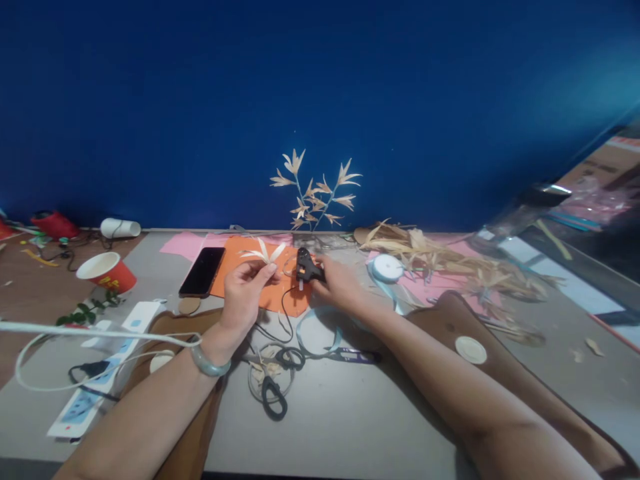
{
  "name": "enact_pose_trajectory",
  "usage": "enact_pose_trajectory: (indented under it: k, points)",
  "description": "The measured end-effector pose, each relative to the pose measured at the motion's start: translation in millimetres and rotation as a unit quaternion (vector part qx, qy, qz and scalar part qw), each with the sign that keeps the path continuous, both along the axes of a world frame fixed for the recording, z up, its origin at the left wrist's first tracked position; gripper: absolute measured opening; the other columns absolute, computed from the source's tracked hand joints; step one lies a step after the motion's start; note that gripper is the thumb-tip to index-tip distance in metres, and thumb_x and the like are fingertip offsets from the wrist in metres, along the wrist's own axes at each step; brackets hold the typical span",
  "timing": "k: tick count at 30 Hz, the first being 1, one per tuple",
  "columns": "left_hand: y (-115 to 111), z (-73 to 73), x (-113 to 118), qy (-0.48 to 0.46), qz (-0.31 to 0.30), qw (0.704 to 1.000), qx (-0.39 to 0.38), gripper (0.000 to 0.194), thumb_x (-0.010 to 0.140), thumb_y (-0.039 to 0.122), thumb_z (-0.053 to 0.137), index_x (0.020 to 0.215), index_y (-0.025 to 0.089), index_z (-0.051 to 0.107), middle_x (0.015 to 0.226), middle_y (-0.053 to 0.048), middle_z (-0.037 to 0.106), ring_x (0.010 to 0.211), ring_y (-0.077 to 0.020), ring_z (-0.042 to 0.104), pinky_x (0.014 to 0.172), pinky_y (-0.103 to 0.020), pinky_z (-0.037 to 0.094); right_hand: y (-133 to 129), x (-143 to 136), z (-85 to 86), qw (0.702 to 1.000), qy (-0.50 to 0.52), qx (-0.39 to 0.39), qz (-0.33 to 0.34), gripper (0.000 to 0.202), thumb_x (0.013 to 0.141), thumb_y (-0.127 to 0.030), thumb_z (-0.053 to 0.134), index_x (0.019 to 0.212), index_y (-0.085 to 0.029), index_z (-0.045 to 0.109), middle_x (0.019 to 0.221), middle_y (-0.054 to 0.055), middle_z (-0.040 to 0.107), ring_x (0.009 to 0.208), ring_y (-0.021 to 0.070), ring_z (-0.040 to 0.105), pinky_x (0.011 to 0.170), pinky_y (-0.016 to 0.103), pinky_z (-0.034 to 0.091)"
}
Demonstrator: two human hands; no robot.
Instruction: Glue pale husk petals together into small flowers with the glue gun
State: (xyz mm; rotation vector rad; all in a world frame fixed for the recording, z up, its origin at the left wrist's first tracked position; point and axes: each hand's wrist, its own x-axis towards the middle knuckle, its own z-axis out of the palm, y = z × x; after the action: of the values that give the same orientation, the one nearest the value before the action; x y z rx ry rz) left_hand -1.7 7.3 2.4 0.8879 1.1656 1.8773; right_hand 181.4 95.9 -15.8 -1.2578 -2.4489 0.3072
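Observation:
Between the thumb and fingers of my left hand [245,293] is a pale husk flower [264,252] with thin spread petals. My right hand [337,283] is wrapped round the handle of a black glue gun [306,265], just right of the flower. Both are over an orange sheet [283,299] on the grey table. Behind them, against the blue wall, stand branches of dried husk flowers [313,193]. A roll of light blue ribbon [387,268] lies right of my right hand. Black-handled scissors [274,398] rest nearer to me.
A phone [203,272], a red paper cup [107,272] and a white power strip [107,370] are on the left, with a white cable [100,330] crossing there. Dried husks [440,257] are piled at the right. A purple-handled tool [355,355] lies near the front centre.

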Motion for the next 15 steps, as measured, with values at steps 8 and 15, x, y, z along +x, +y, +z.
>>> enact_pose_trajectory:
  k: [8,15]
  points:
    - [-11.2,-0.5,13.8,0.035,-0.045,0.998,-0.032,0.021,0.069,0.03,0.077,0.072,0.013,0.065,0.065,-0.001,0.069,0.061,-0.0125,0.067,0.068,-0.027,0.058,-2.8,-4.2,-6.7,0.999,-0.007,0.026,0.037,0.032,0.083,-0.024,0.059,0.113,-0.014,0.063,0.113,0.017,0.062,0.108,0.0305,0.053,0.092,0.045,0.037]
    - [-16.7,0.6,17.3,0.077,-0.072,0.993,-0.044,0.019,0.071,0.03,0.075,0.075,0.014,0.068,0.067,-0.003,0.07,0.065,-0.0152,0.069,0.069,-0.029,0.058,-43.3,-10.9,25.7,0.898,0.395,-0.135,0.136,0.019,0.085,-0.03,0.063,0.094,-0.015,0.071,0.091,0.008,0.071,0.085,0.0182,0.065,0.079,0.033,0.049]
